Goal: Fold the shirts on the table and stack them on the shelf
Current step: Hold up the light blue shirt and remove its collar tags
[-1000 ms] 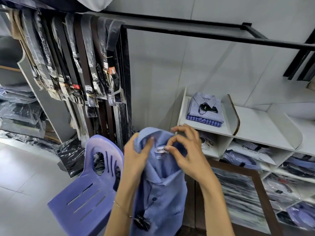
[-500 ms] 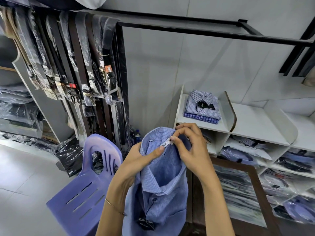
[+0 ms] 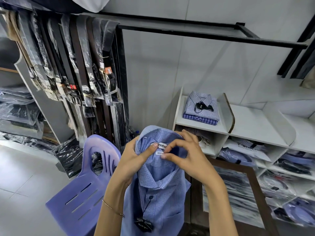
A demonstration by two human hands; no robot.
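Both hands' grip on shirt (image 3: 158, 188) collar

Blue checked shirt (image 3: 158, 193); lilac chair (image 3: 80, 198).

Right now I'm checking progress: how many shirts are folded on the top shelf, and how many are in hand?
Folded shirts on the top shelf: 2, a light checked shirt over a darker blue shirt.
Shirt in hand: 1, gripped by the left hand and right hand.
Total: 3

Both hands raised close together, left hand (image 3: 134, 159) gripping, right hand (image 3: 185, 157) fingers curled, pinching
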